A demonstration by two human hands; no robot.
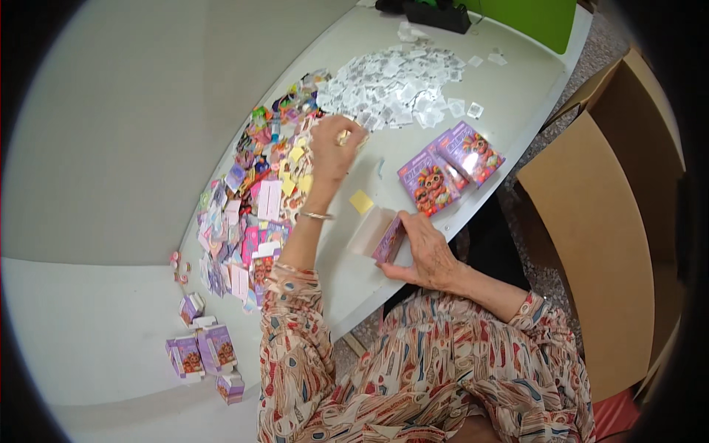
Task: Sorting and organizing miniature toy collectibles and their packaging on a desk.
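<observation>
My right hand (pixel 434 255) grips a small purple carton (pixel 388 240) by its sides, near the table's front edge. The carton's open white end points up and to the left. My left hand (pixel 334 151) is stretched out over the piles, its fingers closed in a pinch. Something pale shows at its fingertips, too small to make out. Beneath it lie many small white printed sachets (pixel 399 81) and a mixed heap of colourful little pieces and cards (pixel 244 192). A yellow paper square (pixel 361 201) lies between my hands.
Closed purple cartons (pixel 428 181) lie at the right table edge. More small purple cartons (pixel 216 347) stand at the lower left. A large cardboard box (pixel 591 244) is on the right, and a green panel (pixel 535 22) and a black holder (pixel 437 16) are at the back.
</observation>
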